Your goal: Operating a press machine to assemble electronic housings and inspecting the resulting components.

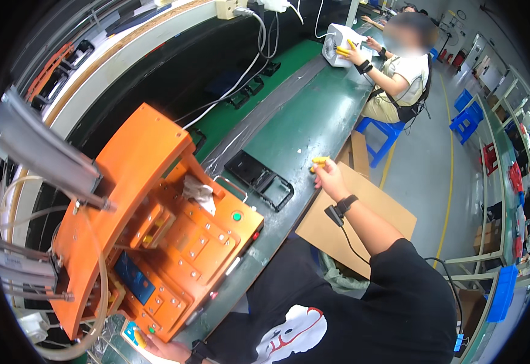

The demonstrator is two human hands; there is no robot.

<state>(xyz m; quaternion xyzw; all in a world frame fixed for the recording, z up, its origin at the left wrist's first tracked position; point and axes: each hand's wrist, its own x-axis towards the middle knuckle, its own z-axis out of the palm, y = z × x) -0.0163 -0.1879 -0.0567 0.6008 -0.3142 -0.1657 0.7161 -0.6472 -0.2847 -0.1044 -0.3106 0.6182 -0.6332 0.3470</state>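
Note:
My left hand [159, 349] is at the near left corner of an orange press fixture [216, 239], fingers stretched out beside a small green button [151, 330]. Whether it touches the button I cannot tell. Inside the fixture lies a dark blue rectangular plate [134, 278]; a crumpled white piece [199, 194] sits further along. My right hand [329, 180] hovers by the bench's edge, fingers loosely bent and apart, with yellow covers on the fingertips and nothing visible in it. Left of it, a black flat frame-like part [259, 177] rests on the green bench [298, 121].
Grey cylinders and clear hoses [40, 139] rise at the fixture's left. A cardboard sheet [362, 212] lies under my right forearm. Further along the bench, another person [398, 73] sits on a blue stool [379, 136], hands at a white fan-like box [339, 45]. White cables [241, 79] hang at the back.

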